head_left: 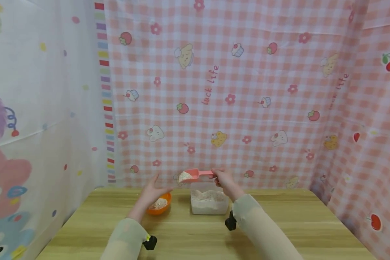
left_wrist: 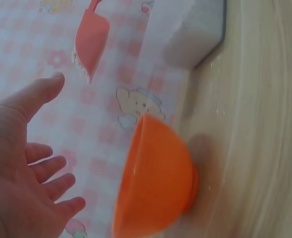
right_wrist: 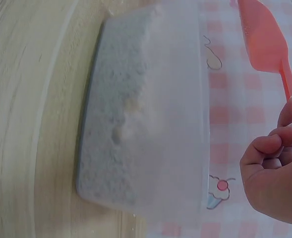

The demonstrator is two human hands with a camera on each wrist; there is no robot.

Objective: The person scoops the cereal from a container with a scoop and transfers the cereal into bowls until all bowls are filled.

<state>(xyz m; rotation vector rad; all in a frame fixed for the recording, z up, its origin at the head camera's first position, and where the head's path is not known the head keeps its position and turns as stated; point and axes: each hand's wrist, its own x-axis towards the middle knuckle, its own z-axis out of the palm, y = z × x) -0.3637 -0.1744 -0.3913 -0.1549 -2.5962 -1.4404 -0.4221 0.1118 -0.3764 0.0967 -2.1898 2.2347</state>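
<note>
Now the right hand (head_left: 225,180) has the scoop (head_left: 192,174) by the handle, fingers curled round it, a clean hold up in the air above the box. And look at the line of it: the scoop's long axis runs out sideways from that hand, blade to the person's left and dipping a touch at the tip, where a pale, crumbly load (head_left: 183,176) sits right at the lip.

Over on the other side, the left hand (head_left: 151,191) grips nothing at all, thumb and fingers apart, the thumb reaching toward the scoop's tip but not touching it. Beside that hand stands the bowl (left_wrist: 160,183), upright on the table (head_left: 279,224), and the left wrist view shows a gap between fingers and wall.

So here's the relation that seems to count: the bowl lies left of the blade and lower, and the blade's tip points that way, hanging over the stretch between bowl and box. The left hand is far nearer the bowl; the right is nearer the box (head_left: 209,208), which stands below and holds more of the same-looking stuff. There's some in the bowl, too. Farther out, beyond the table, hangs the checked cloth (head_left: 214,119).
</note>
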